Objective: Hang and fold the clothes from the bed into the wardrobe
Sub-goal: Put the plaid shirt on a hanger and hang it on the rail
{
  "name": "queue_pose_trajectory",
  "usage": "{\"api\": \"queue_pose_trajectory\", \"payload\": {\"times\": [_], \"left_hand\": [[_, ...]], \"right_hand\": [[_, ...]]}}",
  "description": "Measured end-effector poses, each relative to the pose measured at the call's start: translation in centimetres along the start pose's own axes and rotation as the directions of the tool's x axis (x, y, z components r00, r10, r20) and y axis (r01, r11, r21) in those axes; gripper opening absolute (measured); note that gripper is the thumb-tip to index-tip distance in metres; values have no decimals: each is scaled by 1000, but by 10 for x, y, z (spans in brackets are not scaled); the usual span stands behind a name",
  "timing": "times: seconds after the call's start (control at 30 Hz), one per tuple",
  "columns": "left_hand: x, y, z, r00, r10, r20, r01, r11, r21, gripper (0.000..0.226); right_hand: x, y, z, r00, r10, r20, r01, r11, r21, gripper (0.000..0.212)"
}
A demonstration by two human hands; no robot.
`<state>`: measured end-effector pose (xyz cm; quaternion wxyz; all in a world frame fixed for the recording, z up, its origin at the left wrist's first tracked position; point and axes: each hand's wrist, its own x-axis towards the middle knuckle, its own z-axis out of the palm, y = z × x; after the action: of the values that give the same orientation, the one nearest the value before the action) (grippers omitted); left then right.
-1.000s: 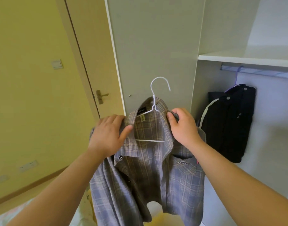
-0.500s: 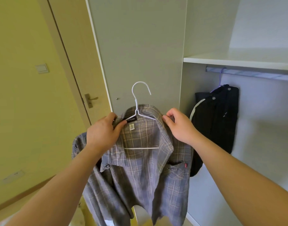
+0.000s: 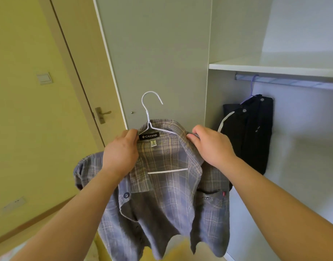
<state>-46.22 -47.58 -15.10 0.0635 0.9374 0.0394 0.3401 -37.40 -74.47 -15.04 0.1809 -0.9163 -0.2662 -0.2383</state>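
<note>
A grey-blue plaid shirt hangs on a white wire hanger in front of me, its hook pointing up and free. My left hand grips the shirt's left shoulder by the collar. My right hand pinches the right side of the collar. The open wardrobe stands at the right, with a rail under its shelf. The shirt is left of the wardrobe opening, in front of the closed wardrobe door.
A black garment hangs on a purple hanger at the rail's left end. A room door with a brass handle is at the left, beside a yellow wall with a light switch.
The shirt and hanger have stayed in both hands. My left hand slid up from the shoulder toward the collar. The view shifted, so the wardrobe sits more to the right.
</note>
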Motion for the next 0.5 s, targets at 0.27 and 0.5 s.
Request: {"api": "queue_pose_trajectory", "payload": {"times": [0.27, 0.5], "left_hand": [[4, 15, 7, 997, 15, -71, -26, 988, -149, 17], [4, 49, 25, 998, 62, -2, -60, 962, -266, 16]], "right_hand": [[-19, 49, 12, 942, 257, 217, -299, 936, 186, 61], [-23, 32, 11, 991, 104, 78, -112, 989, 100, 42]]}}
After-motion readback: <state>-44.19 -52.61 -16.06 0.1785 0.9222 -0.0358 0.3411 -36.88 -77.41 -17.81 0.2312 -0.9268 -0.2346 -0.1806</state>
